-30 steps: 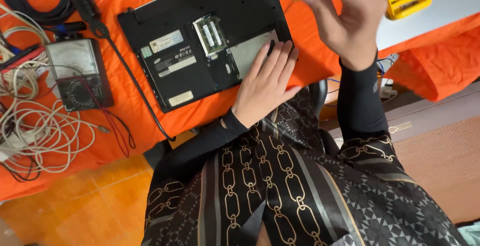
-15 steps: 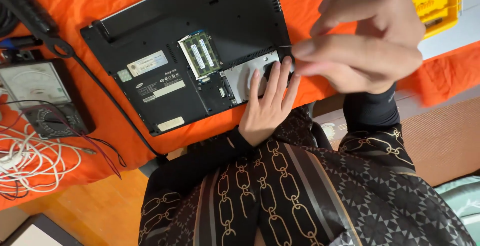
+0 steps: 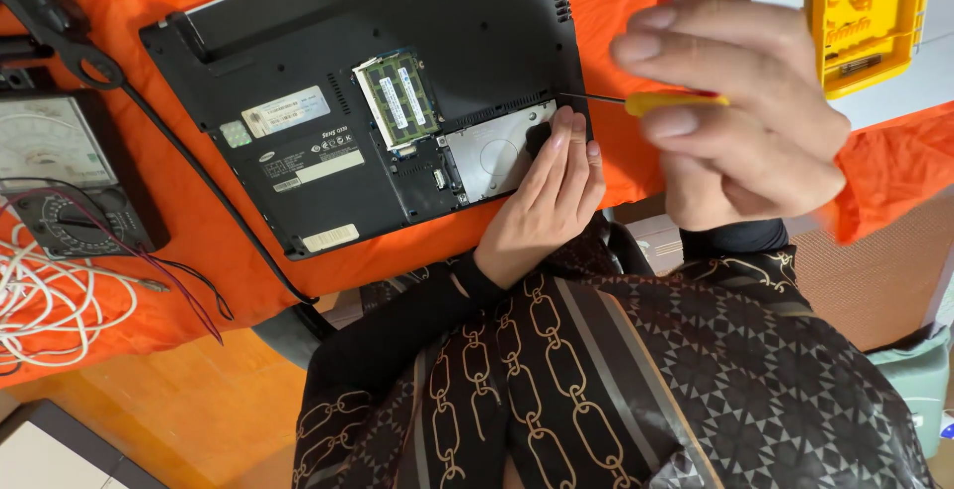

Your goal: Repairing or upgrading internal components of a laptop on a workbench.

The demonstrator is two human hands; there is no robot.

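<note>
Laptop [image 3: 397,101] lies bottom-up on the orange cloth [image 3: 199,260], service bay open. Left hand [image 3: 542,206] rests flat, fingers together, on the laptop's near right corner, fingertips on the silver drive [image 3: 492,151]; it grips nothing. Right hand [image 3: 740,121] is closed on a yellow-handled screwdriver [image 3: 651,101], just right of the laptop, thin shaft pointing at the laptop's right edge beside the drive. Green RAM stick [image 3: 397,101] sits left of the drive. Meter [image 3: 60,176] lies left of the laptop, yellow case [image 3: 865,17] well right of it.
</note>
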